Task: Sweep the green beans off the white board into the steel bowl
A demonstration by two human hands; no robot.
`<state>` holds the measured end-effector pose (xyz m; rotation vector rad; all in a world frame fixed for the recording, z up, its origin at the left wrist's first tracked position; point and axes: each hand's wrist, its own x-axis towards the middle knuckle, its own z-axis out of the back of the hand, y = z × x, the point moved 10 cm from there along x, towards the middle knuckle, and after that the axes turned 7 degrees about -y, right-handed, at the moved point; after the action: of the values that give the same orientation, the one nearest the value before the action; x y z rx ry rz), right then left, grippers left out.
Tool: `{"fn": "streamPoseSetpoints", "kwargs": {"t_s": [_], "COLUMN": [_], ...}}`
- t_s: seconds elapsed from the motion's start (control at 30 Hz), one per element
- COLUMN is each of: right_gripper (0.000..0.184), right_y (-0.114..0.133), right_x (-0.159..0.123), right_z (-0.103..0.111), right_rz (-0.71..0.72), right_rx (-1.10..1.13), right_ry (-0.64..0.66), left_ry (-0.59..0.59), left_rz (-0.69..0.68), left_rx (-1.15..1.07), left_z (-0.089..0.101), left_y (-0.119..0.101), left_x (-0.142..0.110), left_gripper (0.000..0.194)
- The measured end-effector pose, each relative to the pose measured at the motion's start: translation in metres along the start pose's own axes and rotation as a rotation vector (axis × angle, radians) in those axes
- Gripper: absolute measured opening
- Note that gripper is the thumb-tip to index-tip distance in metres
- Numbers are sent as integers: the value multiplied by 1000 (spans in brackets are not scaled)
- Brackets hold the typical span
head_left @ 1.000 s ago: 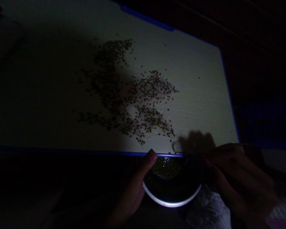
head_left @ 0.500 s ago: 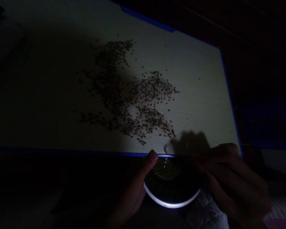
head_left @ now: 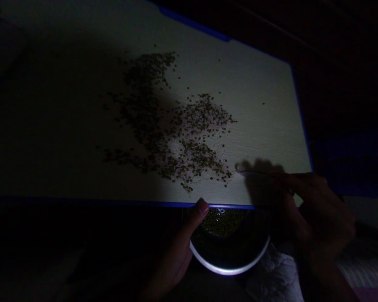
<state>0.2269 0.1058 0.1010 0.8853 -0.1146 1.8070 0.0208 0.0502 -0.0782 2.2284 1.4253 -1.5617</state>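
Many small green beans, like mung beans (head_left: 204, 157), lie scattered over a pale board (head_left: 258, 126) with a blue edge. Just below its near edge is a round bowl (head_left: 229, 270) with a bright rim, holding more green beans and something shiny. My left hand (head_left: 179, 247) is closed on the bowl's left side, thumb up at the board's edge; its other fingers are hidden. Over the board's near right corner, my right hand (head_left: 315, 209) pinches a thin spoon-like tool (head_left: 252, 171). The tool's tip points left, close to the nearest beans. Darkness blurs its exact shape.
A blue handle-like strip (head_left: 195, 24) runs along the far edge of the board. Pale patterned cloth (head_left: 275, 272) shows beneath the bowl at the right. Deep shadow covers the left side and the surroundings.
My right hand has moved up and away from the bowl, carrying the thin tool over the board. The left hand and bowl have stayed nearly still.
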Motion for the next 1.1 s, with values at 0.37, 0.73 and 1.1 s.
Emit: {"fn": "streamPoseSetpoints", "kwargs": {"t_s": [0.37, 0.73, 1.1], "right_gripper": [41, 56, 52], "right_y": [16, 30, 30], "right_x": [11, -3, -10], "right_z": [-8, -3, 1], "right_rz": [47, 133, 108], "right_rx": [87, 192, 188], "right_ry": [65, 126, 126], "left_ry": [-12, 11, 4], "left_rz": [21, -9, -13], "left_rx": [-26, -22, -8], "left_z": [2, 1, 0], "left_y": [2, 3, 1], "left_x": [0, 2, 1], "left_gripper": [104, 100, 99]}}
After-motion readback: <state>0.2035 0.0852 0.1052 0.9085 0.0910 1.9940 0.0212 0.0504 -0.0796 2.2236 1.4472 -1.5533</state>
